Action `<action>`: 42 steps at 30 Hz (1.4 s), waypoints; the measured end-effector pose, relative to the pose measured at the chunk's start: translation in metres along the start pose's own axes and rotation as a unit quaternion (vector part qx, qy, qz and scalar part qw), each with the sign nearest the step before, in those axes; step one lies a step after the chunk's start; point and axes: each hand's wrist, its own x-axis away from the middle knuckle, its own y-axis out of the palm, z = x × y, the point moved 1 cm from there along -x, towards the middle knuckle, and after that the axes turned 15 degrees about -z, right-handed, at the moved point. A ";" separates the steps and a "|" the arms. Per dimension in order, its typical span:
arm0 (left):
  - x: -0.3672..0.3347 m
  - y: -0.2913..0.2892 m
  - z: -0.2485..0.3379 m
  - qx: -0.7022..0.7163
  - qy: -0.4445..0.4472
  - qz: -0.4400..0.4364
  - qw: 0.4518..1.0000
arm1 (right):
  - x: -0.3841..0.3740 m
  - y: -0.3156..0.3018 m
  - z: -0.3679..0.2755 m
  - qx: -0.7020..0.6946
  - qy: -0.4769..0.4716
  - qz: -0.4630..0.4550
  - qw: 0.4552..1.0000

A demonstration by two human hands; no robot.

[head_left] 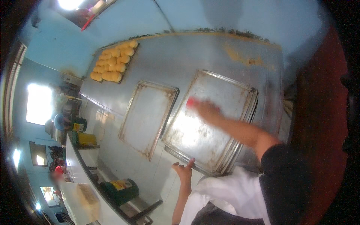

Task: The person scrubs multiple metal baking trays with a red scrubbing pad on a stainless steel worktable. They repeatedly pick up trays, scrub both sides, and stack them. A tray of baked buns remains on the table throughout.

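A stack of metal baking trays (176,129) lies on the near part of the metal table, its top tray shiny with brown-stained rims. Over that top tray my right hand (208,111) reaches out, blurred by motion, closed round a small red object (192,103) whose kind I cannot make out. My left hand (183,171) is at the tray stack's near left corner, one fingertip against the rim and the fingers spread apart. Left of the stack lies a single baking tray (148,116) with browned edges.
Toward the back left, a tray of golden bread rolls (112,63) stands on the metal table (157,60) by the blue wall (240,17). Dark green containers (120,191) and a white-topped counter (73,157) are at the left, beyond pale floor tiles.
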 end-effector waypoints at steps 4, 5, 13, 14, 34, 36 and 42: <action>0.010 -0.003 0.016 -0.029 0.009 0.016 0.999 | 0.046 0.091 -0.078 0.175 -0.134 -0.174 0.960; 0.016 -0.004 0.027 -0.036 0.007 0.013 0.999 | 0.029 0.088 -0.062 0.236 -0.086 -0.138 0.958; 0.018 0.003 0.029 -0.043 0.048 0.024 0.998 | 0.005 -0.066 0.042 0.009 0.084 0.060 0.995; 0.012 0.005 0.029 -0.060 0.055 0.018 0.997 | 0.011 -0.026 0.040 0.017 0.069 0.000 0.997; 0.026 -0.016 0.198 0.382 0.137 -0.096 0.909 | 0.122 -0.170 0.159 -0.150 -0.024 0.501 0.852; 0.037 -0.024 0.239 0.419 0.213 -0.115 0.875 | 0.163 -0.199 0.128 -0.167 -0.072 0.549 0.816; 0.111 -0.058 0.282 0.240 0.454 -0.102 0.852 | 0.233 -0.226 0.068 -0.225 -0.189 0.751 0.592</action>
